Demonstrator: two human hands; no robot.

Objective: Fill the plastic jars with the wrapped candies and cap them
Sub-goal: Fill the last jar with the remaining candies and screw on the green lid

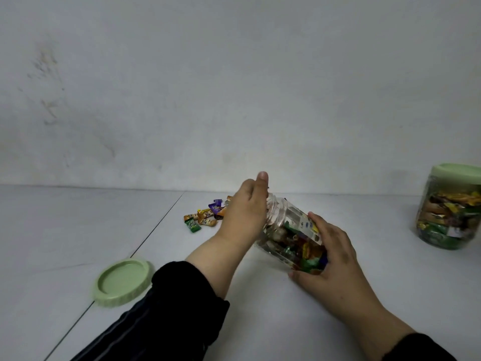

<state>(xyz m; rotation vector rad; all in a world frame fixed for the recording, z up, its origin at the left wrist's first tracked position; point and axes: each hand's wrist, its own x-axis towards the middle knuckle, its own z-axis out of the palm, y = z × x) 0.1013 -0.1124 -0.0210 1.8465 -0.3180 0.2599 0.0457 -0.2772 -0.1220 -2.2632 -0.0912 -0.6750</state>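
Observation:
A clear plastic jar (pixel 289 230), partly filled with wrapped candies, is tilted with its open mouth toward the left and away from me. My right hand (pixel 330 254) grips its lower body. My left hand (pixel 247 212) is at the jar's mouth, fingers curled over the rim; whether it holds a candy is hidden. A small pile of loose wrapped candies (pixel 205 216) lies on the table just beyond my left hand. The jar's light green lid (pixel 122 282) lies upside down at the front left.
A second jar (pixel 450 209), full of candies and capped with a green lid, stands at the right edge. The pale table (pixel 78 230) has a dark seam running diagonally at left. A grey wall rises right behind the table.

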